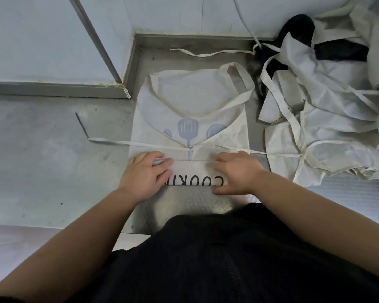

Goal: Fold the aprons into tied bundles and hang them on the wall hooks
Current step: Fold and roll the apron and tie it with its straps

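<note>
Folding the apron on the bench
The left hand presses flat, the right hand pinches the fold; uneven pull could skew it or trap the waist tie.

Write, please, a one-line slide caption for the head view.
Left hand presses and right hand grips the folded hem of a cream apron on a steel counter, more aprons heaped alongside.

Grey worktop w/ flat cream apron centre, apron heap rt, loose strap behind
</note>
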Available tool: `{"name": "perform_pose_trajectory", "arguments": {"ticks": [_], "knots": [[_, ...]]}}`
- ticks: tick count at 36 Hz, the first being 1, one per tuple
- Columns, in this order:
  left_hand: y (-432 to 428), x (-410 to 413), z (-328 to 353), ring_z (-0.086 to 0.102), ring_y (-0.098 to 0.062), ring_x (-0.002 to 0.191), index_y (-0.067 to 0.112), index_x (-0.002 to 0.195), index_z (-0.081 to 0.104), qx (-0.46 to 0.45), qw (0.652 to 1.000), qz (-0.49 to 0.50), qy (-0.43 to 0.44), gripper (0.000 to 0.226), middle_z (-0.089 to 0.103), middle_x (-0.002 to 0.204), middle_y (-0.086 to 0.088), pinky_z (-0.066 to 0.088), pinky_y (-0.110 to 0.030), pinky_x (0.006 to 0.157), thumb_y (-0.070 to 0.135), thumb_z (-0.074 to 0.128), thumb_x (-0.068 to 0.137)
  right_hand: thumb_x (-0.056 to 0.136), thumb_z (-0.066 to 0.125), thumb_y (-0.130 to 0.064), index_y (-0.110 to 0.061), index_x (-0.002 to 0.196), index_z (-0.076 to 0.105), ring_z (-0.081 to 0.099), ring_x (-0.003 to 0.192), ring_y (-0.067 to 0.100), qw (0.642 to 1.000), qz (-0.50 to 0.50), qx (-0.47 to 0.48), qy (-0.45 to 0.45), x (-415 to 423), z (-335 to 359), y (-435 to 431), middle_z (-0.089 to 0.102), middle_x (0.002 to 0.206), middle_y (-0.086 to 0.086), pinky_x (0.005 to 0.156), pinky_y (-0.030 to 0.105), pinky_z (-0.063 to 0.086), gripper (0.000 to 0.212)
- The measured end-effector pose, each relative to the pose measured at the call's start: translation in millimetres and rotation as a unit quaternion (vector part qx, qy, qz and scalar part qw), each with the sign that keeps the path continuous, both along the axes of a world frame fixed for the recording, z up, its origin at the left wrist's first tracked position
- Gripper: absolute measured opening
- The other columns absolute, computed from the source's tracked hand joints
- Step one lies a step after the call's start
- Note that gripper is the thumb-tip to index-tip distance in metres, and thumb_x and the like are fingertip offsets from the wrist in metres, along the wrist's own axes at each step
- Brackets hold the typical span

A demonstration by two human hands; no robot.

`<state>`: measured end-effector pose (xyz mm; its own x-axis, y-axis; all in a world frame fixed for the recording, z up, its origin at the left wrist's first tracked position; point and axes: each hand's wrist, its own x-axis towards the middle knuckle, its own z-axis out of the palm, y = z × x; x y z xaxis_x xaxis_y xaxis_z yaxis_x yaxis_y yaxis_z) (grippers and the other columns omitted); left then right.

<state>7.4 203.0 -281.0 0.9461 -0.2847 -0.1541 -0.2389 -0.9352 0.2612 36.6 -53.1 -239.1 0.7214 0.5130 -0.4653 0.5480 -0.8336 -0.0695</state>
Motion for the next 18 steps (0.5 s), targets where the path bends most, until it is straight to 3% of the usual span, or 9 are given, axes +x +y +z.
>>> {"name": "perform_pose_trajectory", "arguments": {"ticks": [4, 6, 8, 10, 13, 16, 18], "knots": [[7.3, -4.0, 4.4, 0.026, -0.019, 0.120, 0.030, 0.128, 0.058, 0.019, 1.000, -0.017, 0.012, 0.090, 0.046, 0.128, -0.001, 0.020, -0.037, 0.103, 0.088, 0.023, 0.068, 0.088, 0.048, -0.050, -0.017, 0.107, 0.060, 0.055, 0.100, 0.025, 1.000, 0.009, -0.014, -0.013, 0.6, -2.8, 8.8, 0.053, 0.115, 0.001, 0.072, 0.028, 0.034, 0.040], [6.5, 1.2, 8.7, 0.031, -0.019, 0.120, 0.030, 0.129, 0.056, 0.027, 0.999, -0.035, 0.026, 0.095, 0.045, 0.125, 0.003, 0.017, -0.033, 0.102, 0.089, 0.032, 0.058, 0.091, 0.042, -0.042, -0.016, 0.094, 0.061, 0.058, 0.094, 0.025, 0.999, -0.030, -0.001, -0.012, 2.5, -1.3, 9.3, 0.060, 0.103, 0.001, 0.065, 0.027, 0.033, 0.033], [5.7, 9.1, 11.5, 0.039, -0.018, 0.119, 0.031, 0.131, 0.054, 0.043, 0.996, -0.063, 0.036, 0.093, 0.048, 0.123, 0.005, 0.019, -0.031, 0.100, 0.081, 0.031, 0.056, 0.092, 0.040, -0.039, -0.018, 0.097, 0.061, 0.057, 0.094, 0.025, 0.997, -0.081, 0.017, 0.005, 5.9, 1.7, 9.0, 0.063, 0.099, 0.002, 0.063, 0.028, 0.032, 0.030], [8.8, 18.5, 14.7, 0.049, -0.017, 0.114, 0.031, 0.126, 0.059, 0.030, 0.997, -0.067, 0.033, 0.084, 0.056, 0.117, 0.008, 0.022, -0.030, 0.098, 0.067, 0.024, 0.059, 0.093, 0.039, -0.039, -0.020, 0.107, 0.057, 0.056, 0.097, 0.025, 0.993, -0.111, 0.036, 0.022, 8.5, 4.8, 10.7, 0.063, 0.101, 0.003, 0.064, 0.028, 0.032, 0.030], [16.8, 34.1, 18.0, 0.063, -0.025, 0.096, 0.023, 0.110, 0.069, -0.032, 0.999, -0.034, 0.019, 0.073, 0.071, 0.097, 0.002, 0.044, -0.033, 0.088, 0.060, 0.025, 0.065, 0.092, 0.042, -0.048, -0.022, 0.117, 0.048, 0.056, 0.100, 0.024, 0.992, -0.112, 0.047, 0.028, 10.8, 11.7, 12.9, 0.062, 0.104, 0.000, 0.068, 0.029, 0.034, 0.037], [22.4, 44.1, 17.1, 0.059, -0.028, 0.095, 0.026, 0.127, 0.056, -0.023, 0.999, -0.008, 0.042, 0.065, 0.071, 0.098, 0.001, 0.048, -0.036, 0.082, 0.068, 0.044, 0.078, 0.090, 0.042, -0.058, -0.021, 0.122, 0.044, 0.053, 0.106, 0.025, 0.997, -0.081, 0.012, -0.009, 14.2, 12.9, 13.0, 0.060, 0.108, 0.000, 0.081, 0.031, 0.034, 0.049], [22.5, 47.1, 15.3, 0.056, -0.024, 0.103, 0.028, 0.133, 0.046, -0.031, 0.998, 0.007, 0.046, 0.060, 0.069, 0.108, 0.006, 0.047, -0.037, 0.084, 0.060, 0.055, 0.083, 0.093, 0.035, -0.059, -0.019, 0.122, 0.047, 0.046, 0.111, 0.024, 0.997, -0.066, -0.014, -0.049, 16.2, 8.4, 11.9, 0.056, 0.113, 0.003, 0.095, 0.033, 0.029, 0.051]]}}
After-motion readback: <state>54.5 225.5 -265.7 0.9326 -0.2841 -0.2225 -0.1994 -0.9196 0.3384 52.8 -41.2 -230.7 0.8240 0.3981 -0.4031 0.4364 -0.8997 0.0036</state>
